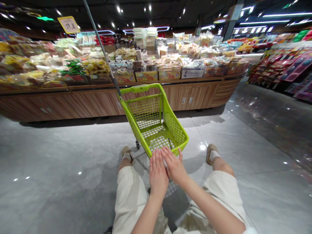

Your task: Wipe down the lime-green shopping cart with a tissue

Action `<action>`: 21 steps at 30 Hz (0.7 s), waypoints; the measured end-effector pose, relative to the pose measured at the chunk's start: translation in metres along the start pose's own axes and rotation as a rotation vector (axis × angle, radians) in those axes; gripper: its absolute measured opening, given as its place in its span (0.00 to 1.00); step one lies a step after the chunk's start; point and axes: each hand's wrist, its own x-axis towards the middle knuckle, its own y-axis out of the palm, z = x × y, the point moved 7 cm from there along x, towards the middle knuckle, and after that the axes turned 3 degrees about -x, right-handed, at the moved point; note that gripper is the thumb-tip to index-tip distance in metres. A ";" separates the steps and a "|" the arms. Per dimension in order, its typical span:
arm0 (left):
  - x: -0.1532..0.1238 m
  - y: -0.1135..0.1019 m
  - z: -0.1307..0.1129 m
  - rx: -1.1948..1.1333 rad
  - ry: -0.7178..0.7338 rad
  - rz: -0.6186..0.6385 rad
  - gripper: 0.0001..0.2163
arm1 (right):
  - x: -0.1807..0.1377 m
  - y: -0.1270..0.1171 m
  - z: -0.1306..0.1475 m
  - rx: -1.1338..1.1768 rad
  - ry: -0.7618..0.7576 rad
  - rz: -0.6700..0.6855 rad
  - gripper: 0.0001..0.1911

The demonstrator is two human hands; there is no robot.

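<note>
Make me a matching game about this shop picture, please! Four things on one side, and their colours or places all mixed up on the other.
Things:
1. Shopping cart
2. Price sign
3. Left hand and right hand
4. Shorts

Colours and places:
A. Side by side at the cart's near rim
B. Cream-coloured
C. Yellow-edged, at the picture's upper left
D. Bright lime green

Right pairs: 1-D, 2-C, 3-A, 4-B

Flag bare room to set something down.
Free: inside green cart, between mesh walls; grey floor left of it, before the wooden counter. Crowded: counter's top, packed with bagged goods; cart's near rim, by left hand and right hand.
</note>
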 end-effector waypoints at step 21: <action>-0.001 -0.004 0.000 -0.011 0.004 0.018 0.36 | -0.006 0.004 -0.020 0.005 -0.093 0.014 0.43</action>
